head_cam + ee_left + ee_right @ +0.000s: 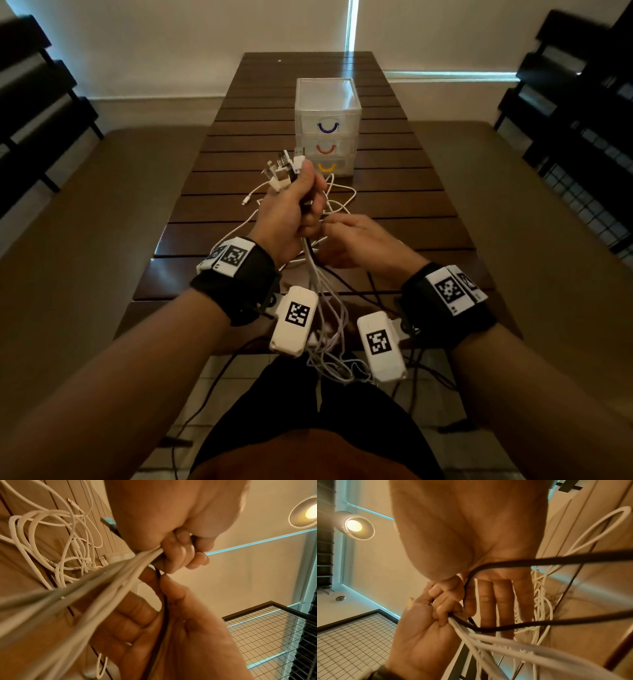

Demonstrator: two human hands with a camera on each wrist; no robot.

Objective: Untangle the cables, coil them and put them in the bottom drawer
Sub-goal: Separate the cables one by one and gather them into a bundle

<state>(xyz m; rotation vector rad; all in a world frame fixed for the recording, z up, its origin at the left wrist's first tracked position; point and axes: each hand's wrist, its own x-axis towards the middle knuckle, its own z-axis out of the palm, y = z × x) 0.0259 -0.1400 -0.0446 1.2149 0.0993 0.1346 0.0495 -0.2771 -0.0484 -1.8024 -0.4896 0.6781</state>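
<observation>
My left hand is raised above the table and grips a bundle of white cables, whose plugs stick out above the fist. The left wrist view shows the cables leaving the curled fingers. Just right of it, my right hand pinches a black cable between thumb and forefinger; its other fingers lie straight. More white cable lies looped on the table. Behind stands the clear drawer unit, its bottom drawer with a yellow handle shut.
The cable ends hang over the table's near edge down to my lap. Brown benches run along both sides of the slatted table. Dark racks stand at the far left and right. The far half of the table lies behind the drawers.
</observation>
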